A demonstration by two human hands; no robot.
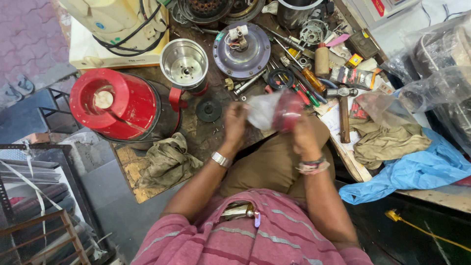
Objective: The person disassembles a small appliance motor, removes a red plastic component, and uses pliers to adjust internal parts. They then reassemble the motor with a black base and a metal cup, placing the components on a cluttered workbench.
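Head view: hands on red part, above desk edge

Red housing (pixel 114 104) far left on desk (pixel 206 135). Steel jar (pixel 185 63) behind. Left hand (pixel 234 123) grips clear bag (pixel 261 111); right hand (pixel 303 135) clasps blurred red part (pixel 288 110). Hammer (pixel 343 110) right.

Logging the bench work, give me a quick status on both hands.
Left hand and right hand both grip a blurred red part in clear plastic wrap. Held above the workbench. Nothing blocks them.

Mixer base (pixel 115 103) sits on the table's (pixel 206 140) left edge, steel jar (pixel 185 63) just right of it, motor plate (pixel 241 50) further right, hammer (pixel 343 110) near the right edge.
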